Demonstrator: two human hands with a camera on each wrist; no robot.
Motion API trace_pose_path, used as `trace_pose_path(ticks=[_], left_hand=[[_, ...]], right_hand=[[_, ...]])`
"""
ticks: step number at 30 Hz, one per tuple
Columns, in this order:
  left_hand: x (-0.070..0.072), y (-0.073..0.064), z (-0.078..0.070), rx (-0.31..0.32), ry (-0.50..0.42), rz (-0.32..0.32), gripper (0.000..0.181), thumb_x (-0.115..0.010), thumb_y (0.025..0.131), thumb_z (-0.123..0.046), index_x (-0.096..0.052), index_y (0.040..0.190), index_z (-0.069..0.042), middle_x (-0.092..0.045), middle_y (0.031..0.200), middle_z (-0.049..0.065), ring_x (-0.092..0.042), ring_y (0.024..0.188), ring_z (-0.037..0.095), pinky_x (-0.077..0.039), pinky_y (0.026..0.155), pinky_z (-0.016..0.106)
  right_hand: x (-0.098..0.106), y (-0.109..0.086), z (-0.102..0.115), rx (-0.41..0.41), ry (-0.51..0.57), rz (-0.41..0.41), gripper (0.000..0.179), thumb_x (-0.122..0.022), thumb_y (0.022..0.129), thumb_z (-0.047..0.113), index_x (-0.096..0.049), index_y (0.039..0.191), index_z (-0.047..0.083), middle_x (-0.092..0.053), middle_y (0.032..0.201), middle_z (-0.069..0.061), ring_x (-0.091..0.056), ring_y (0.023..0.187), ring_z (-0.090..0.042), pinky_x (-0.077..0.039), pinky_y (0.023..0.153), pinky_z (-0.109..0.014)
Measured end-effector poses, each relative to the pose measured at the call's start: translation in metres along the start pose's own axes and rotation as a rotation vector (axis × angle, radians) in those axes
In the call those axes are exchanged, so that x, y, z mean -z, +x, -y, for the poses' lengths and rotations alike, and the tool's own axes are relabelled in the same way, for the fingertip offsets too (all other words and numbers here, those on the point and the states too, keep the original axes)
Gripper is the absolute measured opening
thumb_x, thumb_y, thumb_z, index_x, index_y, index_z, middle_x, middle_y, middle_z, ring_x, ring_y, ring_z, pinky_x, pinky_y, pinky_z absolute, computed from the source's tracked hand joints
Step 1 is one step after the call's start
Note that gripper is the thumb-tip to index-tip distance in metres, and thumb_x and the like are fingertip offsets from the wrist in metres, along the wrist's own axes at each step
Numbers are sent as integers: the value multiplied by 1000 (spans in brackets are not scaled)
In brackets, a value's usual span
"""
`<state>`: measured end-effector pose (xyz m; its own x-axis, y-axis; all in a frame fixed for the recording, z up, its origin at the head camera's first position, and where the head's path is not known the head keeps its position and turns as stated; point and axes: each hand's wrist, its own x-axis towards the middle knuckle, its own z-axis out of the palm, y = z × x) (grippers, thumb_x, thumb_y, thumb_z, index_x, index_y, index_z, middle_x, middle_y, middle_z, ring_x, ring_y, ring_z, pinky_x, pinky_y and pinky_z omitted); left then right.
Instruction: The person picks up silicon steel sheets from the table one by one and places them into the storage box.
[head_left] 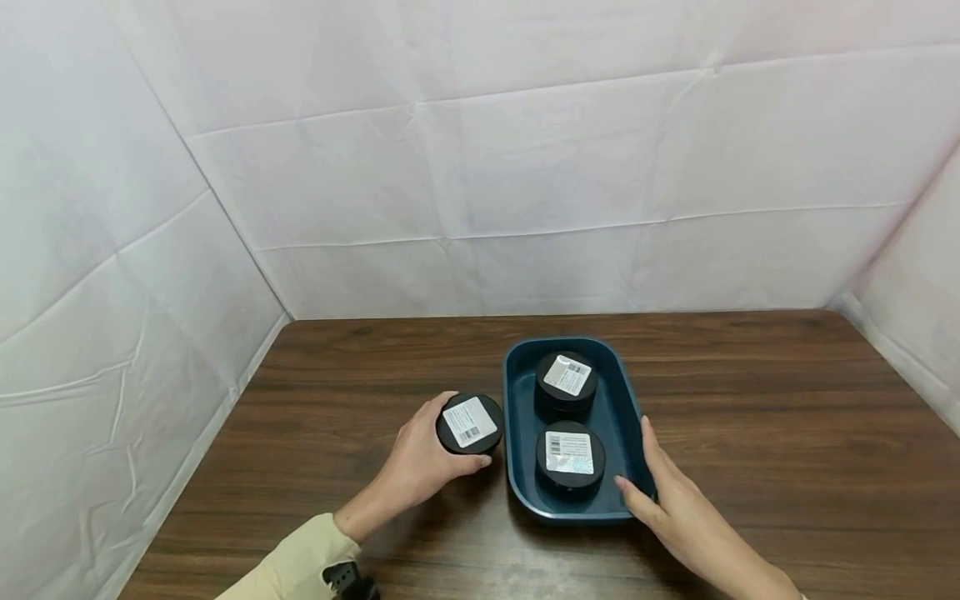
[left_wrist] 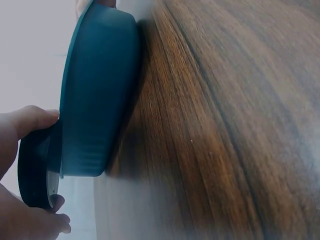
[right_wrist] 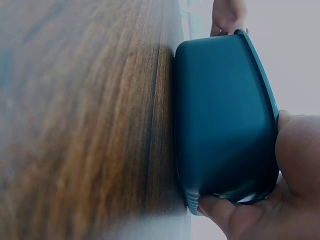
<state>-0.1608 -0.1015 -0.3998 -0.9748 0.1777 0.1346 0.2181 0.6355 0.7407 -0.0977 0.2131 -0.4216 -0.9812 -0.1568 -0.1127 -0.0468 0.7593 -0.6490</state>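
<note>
My left hand grips a round black tub with a white barcode label on its top, thumb and fingers around its side. In the left wrist view this tub is raised above the tabletop, right at the rim of a dark blue rectangular tray. The tray stands on the table, and my right hand holds it by its right wall near the front corner. Inside are two similar labelled black tubs in view, one toward the back and one toward the front.
The brown wood-grain table extends to both sides of the tray. White sheeting hangs behind it and along the left and right sides. A dark watch-like band is at my left sleeve.
</note>
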Motion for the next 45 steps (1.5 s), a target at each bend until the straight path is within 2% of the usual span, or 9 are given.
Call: trace_pose_path(ticks=[24,31,45], left_hand=[[0,-5,-16,-29,0,-15,83,-95,64,-30,-56,134,-9,-66,119,8,-61,106,22,-51,93,43],[-2,-7,-23,8,-27,2,86,-93,67,-29,-51,140,-9,-63,123,7,-59,108,21,-51,94,43],[-9,-9,-32,-14,-70,15,88,-94,67,-27,-49,141,-9,-62,123,7,-59,107,22,-51,95,44]], right_hand=[[2,0,1,16,8,-15,91,-51,104,43,7,160,1,-11,163,-35,-25,146,-53,-35,110,-70],[2,0,1,20,7,-13,91,-52,104,43,7,160,1,-11,162,-35,-26,146,-53,-36,110,-70],[1,-1,1,-1,25,8,92,-51,104,44,8,160,2,-9,163,-34,-24,147,-53,-34,111,-70]])
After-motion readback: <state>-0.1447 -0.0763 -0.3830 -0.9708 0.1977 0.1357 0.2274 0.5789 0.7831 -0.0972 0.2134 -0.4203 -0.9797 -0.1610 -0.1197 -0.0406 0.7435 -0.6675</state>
